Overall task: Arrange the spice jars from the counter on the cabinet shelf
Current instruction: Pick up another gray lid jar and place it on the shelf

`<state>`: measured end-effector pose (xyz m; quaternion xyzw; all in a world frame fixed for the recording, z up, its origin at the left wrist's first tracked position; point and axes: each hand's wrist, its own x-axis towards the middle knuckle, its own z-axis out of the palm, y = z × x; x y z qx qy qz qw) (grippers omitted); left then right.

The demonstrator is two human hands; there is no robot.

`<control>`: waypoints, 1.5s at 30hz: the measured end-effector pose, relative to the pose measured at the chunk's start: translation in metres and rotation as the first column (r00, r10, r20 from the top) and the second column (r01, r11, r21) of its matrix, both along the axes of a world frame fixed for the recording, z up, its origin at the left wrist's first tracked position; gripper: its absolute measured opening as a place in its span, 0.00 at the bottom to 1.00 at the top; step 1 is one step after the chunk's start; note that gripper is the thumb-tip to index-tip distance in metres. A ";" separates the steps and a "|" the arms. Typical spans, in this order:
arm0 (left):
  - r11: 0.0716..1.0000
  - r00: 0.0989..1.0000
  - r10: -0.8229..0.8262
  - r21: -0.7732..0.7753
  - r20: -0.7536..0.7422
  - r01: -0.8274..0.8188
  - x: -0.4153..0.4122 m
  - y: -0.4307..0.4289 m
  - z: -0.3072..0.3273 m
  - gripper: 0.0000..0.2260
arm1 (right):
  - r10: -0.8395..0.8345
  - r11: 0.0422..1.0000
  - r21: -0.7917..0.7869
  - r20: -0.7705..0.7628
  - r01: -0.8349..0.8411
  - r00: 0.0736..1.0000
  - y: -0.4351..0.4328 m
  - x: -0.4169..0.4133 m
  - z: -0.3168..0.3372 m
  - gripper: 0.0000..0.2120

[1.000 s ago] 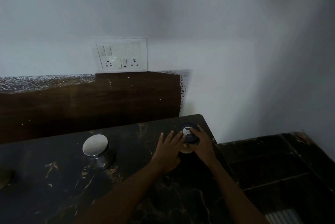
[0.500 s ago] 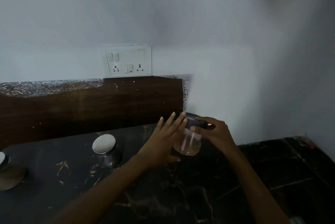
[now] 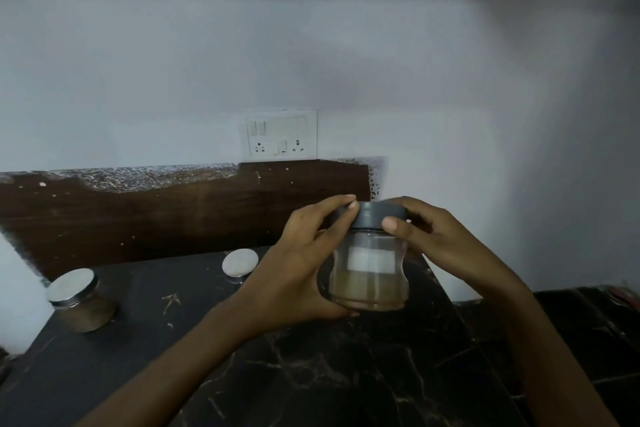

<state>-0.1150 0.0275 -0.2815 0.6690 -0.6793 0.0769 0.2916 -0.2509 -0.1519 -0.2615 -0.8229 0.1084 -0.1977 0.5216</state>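
Two hands hold clear jar [image 3: 369, 274] above counter [image 3: 311, 374]: left hand [image 3: 301, 264] grips side, right hand [image 3: 440, 236] pinches dark lid [image 3: 375, 215]. Two silver-lidded jars [image 3: 81, 300] stand at nine o'clock.

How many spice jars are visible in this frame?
3: a dark-lidded jar held in both hands, a steel-lidded jar far left on the counter, another near the backsplash. Others may sit outside view.

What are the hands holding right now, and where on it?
A clear glass jar with a dark lid: left hand cups the body, right hand pinches the lid.
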 end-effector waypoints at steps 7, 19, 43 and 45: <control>0.998 0.996 0.036 -0.041 -0.079 -0.040 -0.011 0.031 0.009 0.50 | 0.211 0.963 -0.128 -0.178 -0.235 0.961 0.016 -0.036 0.000 0.61; 0.994 0.962 0.021 0.107 -0.274 0.009 -0.019 0.033 0.015 0.56 | 0.163 0.872 -0.447 -0.121 -0.201 0.979 0.039 -0.024 0.001 0.59; 0.997 0.932 -0.028 0.058 -0.363 0.052 -0.020 0.034 0.011 0.56 | 0.142 0.890 -0.408 -0.179 -0.205 0.974 0.040 -0.024 0.006 0.59; 0.998 0.950 -0.011 0.062 -0.311 0.032 -0.023 0.031 0.012 0.55 | 0.131 0.867 -0.458 -0.167 -0.195 0.977 0.043 -0.022 0.006 0.59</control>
